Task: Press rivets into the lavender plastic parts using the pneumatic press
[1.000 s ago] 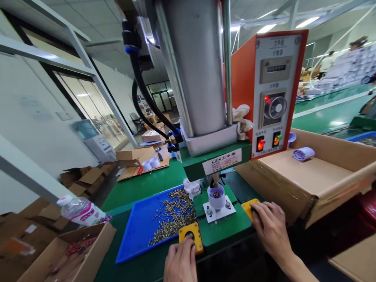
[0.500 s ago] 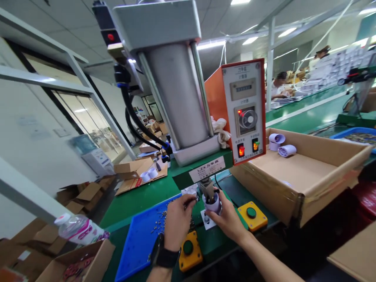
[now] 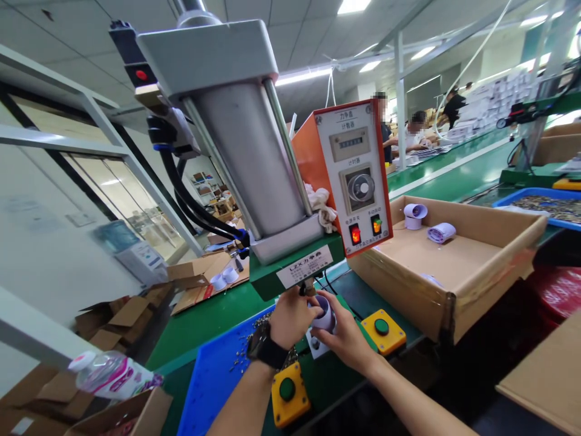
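Note:
A short pale-lilac tube stands under the head of the press, its open end up. My right hand is wrapped round the tube's right side, thumb in front and fingers behind. My left hand, with a black watch on its wrist, is closed at the tube's left rim. Its fingertips reach to the opening beneath the press ram. Whatever they pinch is too small or hidden to make out. Just left lies a blue tray with many small metal pieces, partly behind my left forearm.
Yellow boxes with green push buttons flank my hands. A cardboard box with a few lilac tubes stands to the right, below the orange control box. A plastic bottle lies at left. People work far behind.
My left hand has moved right, from beside the tube to its rim. The right hand keeps its hold on the tube. A red light on the control box's timer has gone out.

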{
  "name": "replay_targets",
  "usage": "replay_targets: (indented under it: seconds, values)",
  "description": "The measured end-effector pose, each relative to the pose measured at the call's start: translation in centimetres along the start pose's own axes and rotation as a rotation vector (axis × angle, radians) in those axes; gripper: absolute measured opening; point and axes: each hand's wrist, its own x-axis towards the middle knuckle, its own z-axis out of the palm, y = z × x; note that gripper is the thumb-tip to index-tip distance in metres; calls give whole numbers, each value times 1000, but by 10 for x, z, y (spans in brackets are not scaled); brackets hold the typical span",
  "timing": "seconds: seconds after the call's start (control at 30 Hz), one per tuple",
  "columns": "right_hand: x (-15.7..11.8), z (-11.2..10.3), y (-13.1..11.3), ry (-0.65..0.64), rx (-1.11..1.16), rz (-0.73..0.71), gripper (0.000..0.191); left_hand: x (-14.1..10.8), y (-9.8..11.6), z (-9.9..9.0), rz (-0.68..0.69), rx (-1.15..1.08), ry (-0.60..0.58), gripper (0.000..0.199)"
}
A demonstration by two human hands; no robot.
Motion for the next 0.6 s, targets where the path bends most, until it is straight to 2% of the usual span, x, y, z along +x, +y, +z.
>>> replay_targets:
  seconds: [0.27,0.43,0.6]
  values:
    - [1,-1,1,-31,28,7,65,-4,-3,-2,22,26,-10,9]
    - [1,-1,1,-30,19,26,64,-1,-5,-1,23,29,-33,4]
    - [0,-7,4,-70,-104,7,67,2,-2,0,-13,39,-61,5]
